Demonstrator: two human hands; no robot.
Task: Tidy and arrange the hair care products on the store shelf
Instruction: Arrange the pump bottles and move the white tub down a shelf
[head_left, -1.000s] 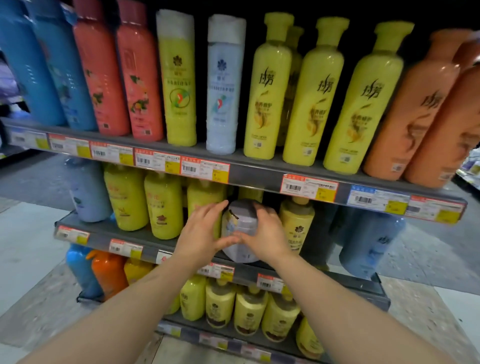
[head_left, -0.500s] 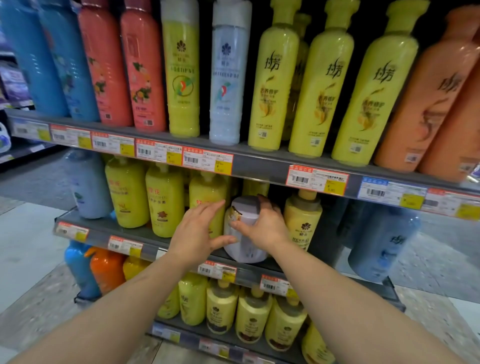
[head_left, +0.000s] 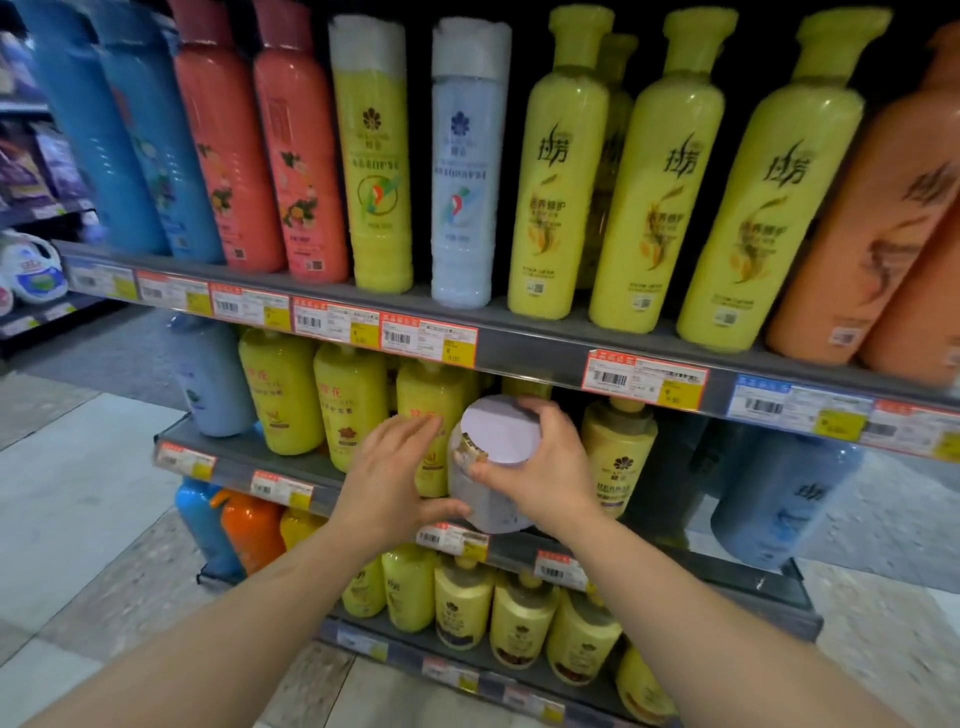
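At the far left of the top shelf (head_left: 519, 358) stand two tall blue bottles (head_left: 130, 156), then two coral bottles (head_left: 260, 156), a yellow tube-shaped bottle (head_left: 376, 166) with a pale cap, and a pale blue bottle (head_left: 462, 171) of the same shape; further right come three tall yellow shampoo bottles (head_left: 558, 182) with brush-stroke lettering, and orange bottles (head_left: 872, 218) at the right edge. Price tags (head_left: 428, 340) run along the shelf's front rail. On the middle shelf (head_left: 234, 457), a pale blue bottle sits at the left end beside a row of squat yellow bottles (head_left: 283, 395) with red lettering. The left hand (head_left: 387, 480) lies with fingers spread flat against one of these yellow bottles, its thumb reaching under the lower side of the lavender jar (head_left: 493, 462); it steadies the jar and does not close around it. The lavender jar sits at the front edge of the middle shelf, tilted toward the camera so its round flat lid faces up and outward. The right hand (head_left: 540, 467) is wrapped around the jar's right side, fingers curled over the lid's rim and thumb pressed on the front, holding it firmly. Just right of this hand stands a cream-yellow pump bottle (head_left: 621, 452), then large blue bottles (head_left: 789, 499). The bottom shelf carries blue, orange and yellow bottles (head_left: 462, 603).
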